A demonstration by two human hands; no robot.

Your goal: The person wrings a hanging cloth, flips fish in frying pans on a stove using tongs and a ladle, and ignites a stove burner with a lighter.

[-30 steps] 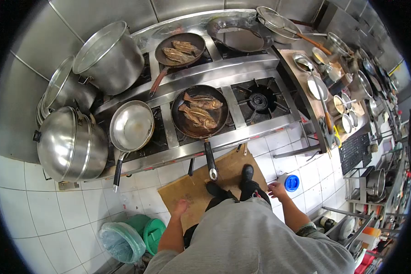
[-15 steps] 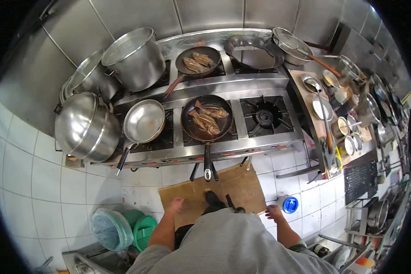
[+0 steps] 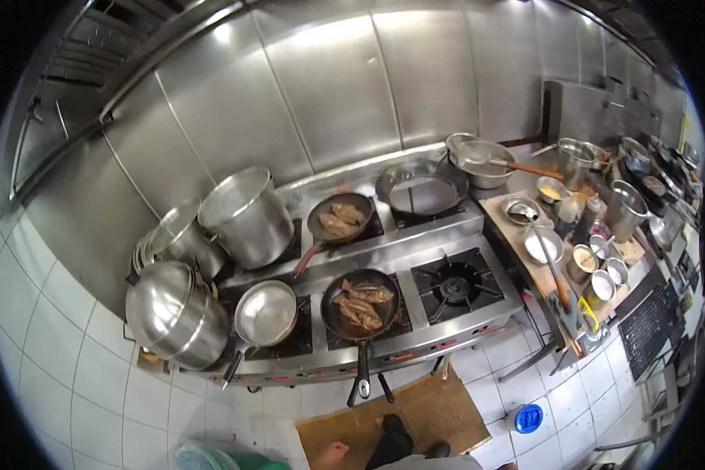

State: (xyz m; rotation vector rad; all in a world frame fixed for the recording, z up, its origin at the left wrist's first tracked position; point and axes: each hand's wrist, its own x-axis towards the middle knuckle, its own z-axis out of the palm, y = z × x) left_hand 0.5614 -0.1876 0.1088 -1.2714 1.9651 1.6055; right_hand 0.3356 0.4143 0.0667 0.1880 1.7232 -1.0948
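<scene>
Low in the view, my left hand (image 3: 333, 453) hangs over the brown floor mat, small and blurred. Its fingers are not clear, and no object shows in it. Of my right side only a sliver of skin appears at the bottom edge; the fingers are out of frame. Ahead, a black frying pan (image 3: 334, 313) with browned whole fish (image 3: 360, 315) rests on a front burner, its handle pointing toward me. Behind it sits a second frying pan (image 3: 358, 196) with pieces of fish (image 3: 343, 222). A steel pan (image 3: 265, 313) stands to the left. Neither hand touches the pans.
Large steel pots (image 3: 247, 219) and a domed steamer (image 3: 176, 313) crowd the left. A dark wok (image 3: 423, 192) sits at back right above a bare burner (image 3: 455, 289). Bowls and a ladle cover the side counter (image 3: 517, 235). A blue-lidded bucket (image 3: 528, 418) stands on the floor.
The camera has tilted up, so the stove and pans sit lower in view and more back wall shows. My arms have mostly dropped out of frame. The fish stay in their pans.
</scene>
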